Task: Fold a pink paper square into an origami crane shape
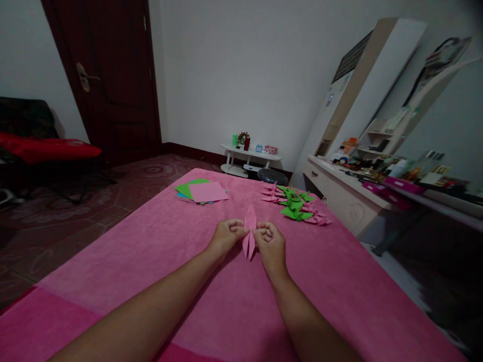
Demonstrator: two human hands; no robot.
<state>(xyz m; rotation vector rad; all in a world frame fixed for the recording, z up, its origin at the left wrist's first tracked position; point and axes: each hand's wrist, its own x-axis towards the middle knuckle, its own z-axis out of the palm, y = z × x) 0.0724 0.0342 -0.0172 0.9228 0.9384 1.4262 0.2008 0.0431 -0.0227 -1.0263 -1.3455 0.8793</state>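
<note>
A narrow folded pink paper piece (249, 232) stands between my two hands over the pink cloth (169, 261). My left hand (225, 236) pinches its left edge with curled fingers. My right hand (268, 240) is closed on its right edge. Both forearms stretch forward from the bottom of the view. A stack of flat paper sheets (204, 191), pink on top with green and blue beneath, lies further back on the left. A pile of finished folded paper figures (296, 203), pink and green, lies at the back right.
The pink cloth covers a wide surface. A dresser (339, 196) crowded with bottles stands at the right, a small white shelf (251, 158) by the far wall, a dark door (113, 75) and a red-cushioned chair (45, 148) at the left.
</note>
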